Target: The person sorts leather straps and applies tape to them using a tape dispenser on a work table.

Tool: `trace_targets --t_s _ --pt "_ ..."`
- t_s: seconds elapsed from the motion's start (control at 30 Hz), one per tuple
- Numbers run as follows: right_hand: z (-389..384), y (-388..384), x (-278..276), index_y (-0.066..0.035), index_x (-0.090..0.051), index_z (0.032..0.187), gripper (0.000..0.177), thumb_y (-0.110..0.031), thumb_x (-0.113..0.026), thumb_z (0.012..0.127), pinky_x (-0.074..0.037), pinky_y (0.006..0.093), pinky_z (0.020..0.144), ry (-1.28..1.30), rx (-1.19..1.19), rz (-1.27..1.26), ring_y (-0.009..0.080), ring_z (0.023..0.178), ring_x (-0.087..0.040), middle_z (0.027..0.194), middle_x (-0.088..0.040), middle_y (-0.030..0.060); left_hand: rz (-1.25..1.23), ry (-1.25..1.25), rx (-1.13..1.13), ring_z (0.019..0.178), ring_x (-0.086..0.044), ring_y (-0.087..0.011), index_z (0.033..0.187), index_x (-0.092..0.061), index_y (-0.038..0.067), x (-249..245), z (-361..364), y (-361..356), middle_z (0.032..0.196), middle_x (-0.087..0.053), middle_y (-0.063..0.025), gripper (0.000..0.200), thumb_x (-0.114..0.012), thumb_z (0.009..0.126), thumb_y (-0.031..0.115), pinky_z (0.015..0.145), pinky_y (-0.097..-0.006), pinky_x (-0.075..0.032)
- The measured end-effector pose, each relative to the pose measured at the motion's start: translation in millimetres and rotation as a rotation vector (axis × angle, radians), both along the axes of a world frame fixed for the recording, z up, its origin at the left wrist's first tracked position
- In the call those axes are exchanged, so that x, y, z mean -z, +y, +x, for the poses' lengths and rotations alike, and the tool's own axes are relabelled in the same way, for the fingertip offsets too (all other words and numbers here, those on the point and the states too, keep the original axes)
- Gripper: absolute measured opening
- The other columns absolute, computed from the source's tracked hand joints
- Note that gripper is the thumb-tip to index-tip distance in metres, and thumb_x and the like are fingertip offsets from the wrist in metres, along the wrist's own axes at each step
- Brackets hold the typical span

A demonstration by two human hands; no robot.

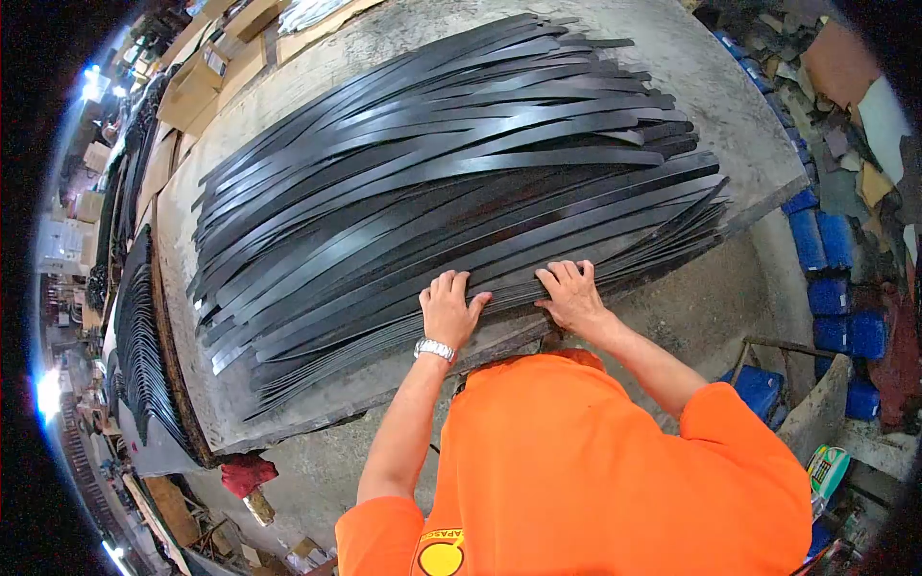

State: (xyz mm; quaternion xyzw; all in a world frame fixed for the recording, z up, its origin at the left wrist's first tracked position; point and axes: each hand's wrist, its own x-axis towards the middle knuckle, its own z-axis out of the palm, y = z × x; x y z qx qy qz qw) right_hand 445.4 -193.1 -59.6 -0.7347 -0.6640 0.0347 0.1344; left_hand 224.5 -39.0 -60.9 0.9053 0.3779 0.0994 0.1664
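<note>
A broad heap of long black leather strips (432, 163) lies across a grey table (759, 163). Along the near side, a row of strips (365, 341) is stacked close together, edges showing. My left hand (451, 307), with a metal watch on the wrist, is closed over this row near its middle, thumb toward the right. A short way to the right, my right hand (572, 296) curls its fingers over the same row. The fingertips are partly hidden against the strips.
More dark strips (144, 355) hang beyond the table's left edge. Cardboard boxes (195, 91) stand at the back left. Blue bundles (821, 240) and scrap pieces (840, 62) lie to the right. A red cloth-like item (248, 474) hangs at the near left corner.
</note>
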Motion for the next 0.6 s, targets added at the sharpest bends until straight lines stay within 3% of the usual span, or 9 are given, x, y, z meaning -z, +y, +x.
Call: trace_targets --t_s 0.2,0.4,0.6 --pt "-1.1 -5.9 0.7 -0.011 -0.059 0.127 0.062 -0.034 -0.083 0.075 -0.035 0.049 0.097 -0.027 0.0 0.027 0.0262 0.116 -0.055 0.119 -0.059 0.0083 0.158 -0.022 -0.019 0.125 -0.052 -0.033 0.138 -0.057 0.006 2.9 -1.6 -19.8 0.134 -0.057 -0.0137 0.06 -0.065 0.093 0.045 0.101 -0.0512 -0.041" --pt "2.7 -2.1 -1.8 -0.012 -0.06 0.123 0.06 -0.035 -0.084 0.073 -0.037 0.0474 0.095 -0.02 -0.014 0.01 0.0258 0.113 -0.056 0.117 -0.059 0.0078 -0.052 0.048 -0.039 0.118 -0.055 -0.0306 0.135 -0.06 0.005 -11.2 5.6 -9.5 0.132 -0.057 -0.0118 0.064 -0.069 0.089 0.048 0.091 -0.0479 -0.046" --pt "-1.9 -10.3 -1.2 -0.012 -0.058 0.122 0.059 -0.031 -0.085 0.073 -0.038 0.0474 0.095 -0.012 -0.009 0.042 0.0264 0.111 -0.056 0.115 -0.059 0.0075 -0.063 -0.025 -0.087 0.105 -0.061 -0.0299 0.11 -0.074 0.012 3.3 5.5 -4.1 0.114 -0.065 -0.0063 0.027 -0.066 0.094 0.032 0.084 -0.045 -0.051"
